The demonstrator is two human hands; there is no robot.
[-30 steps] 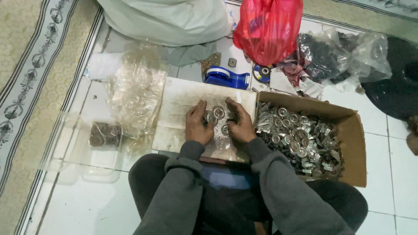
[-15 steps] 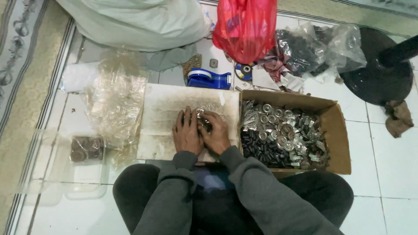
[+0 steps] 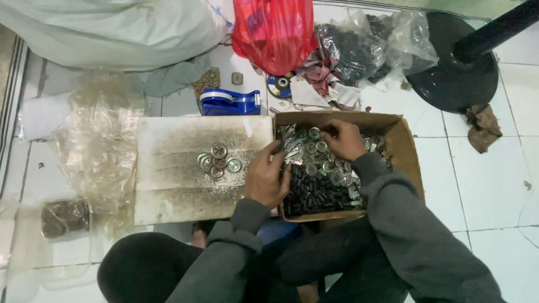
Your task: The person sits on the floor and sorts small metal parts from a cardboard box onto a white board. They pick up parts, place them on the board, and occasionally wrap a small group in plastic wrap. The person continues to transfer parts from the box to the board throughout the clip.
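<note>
Both hands dig in the cardboard box [image 3: 407,151] of small metal parts [image 3: 320,168], right hand [image 3: 343,139] curled over some, left hand [image 3: 268,178] half open, so scoop gently

We see our right hand [image 3: 343,140] down in the cardboard box [image 3: 409,163], fingers curled among the round metal parts [image 3: 320,163] heaped there; whether it grips one we cannot tell. Our left hand [image 3: 268,178] rests at the box's near left edge, over the seam with the dusty flat board [image 3: 168,163]. Just left of that hand, a small cluster of metal discs [image 3: 218,160] lies on the board. Beyond it stands a blue tape dispenser [image 3: 230,102], and past the right hand a red plastic bag [image 3: 275,31].
</note>
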